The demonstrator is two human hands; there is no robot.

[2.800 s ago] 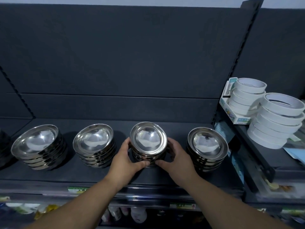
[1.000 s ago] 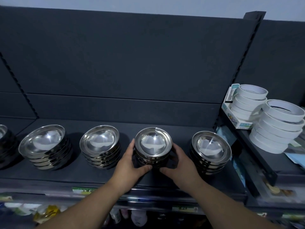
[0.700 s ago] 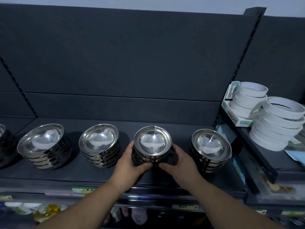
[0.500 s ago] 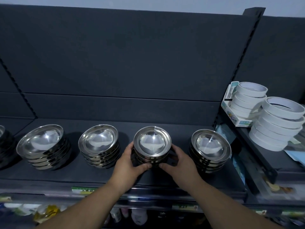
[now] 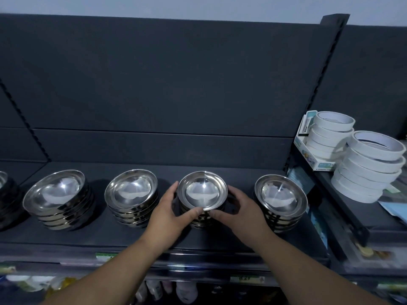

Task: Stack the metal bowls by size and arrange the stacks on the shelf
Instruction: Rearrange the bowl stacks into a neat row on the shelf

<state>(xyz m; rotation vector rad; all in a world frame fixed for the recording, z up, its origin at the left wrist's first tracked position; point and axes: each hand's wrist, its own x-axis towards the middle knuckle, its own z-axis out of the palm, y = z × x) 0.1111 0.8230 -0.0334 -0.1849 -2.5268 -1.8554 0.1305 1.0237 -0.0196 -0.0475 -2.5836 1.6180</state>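
Cupping the small stack of steel bowls (image 5: 202,190) from both sides, the person is holding it upright on the dark shelf (image 5: 110,236), where its base appears to be resting. The left hand (image 5: 167,213) is curling round the stack's left flank, with the thumb lying under the near rim of the top bowl and the fingers reaching up behind. The right hand (image 5: 243,211) is mirroring it on the other flank – the two thumb tips are almost meeting at the front.

This stack is standing third in a row along the shelf. To its left the medium stack (image 5: 131,188) is sitting just beside the left hand, and further left the widest stack (image 5: 55,190) is leaning slightly. On the other side the right-hand stack (image 5: 280,193) is standing near the right hand but apart from it. A further stack (image 5: 4,188) is showing only partly at the left edge.

On the neighbouring shelf unit to the right, two piles of white tape rolls (image 5: 372,164) are sitting – the rear one is standing in an open carton (image 5: 308,150).
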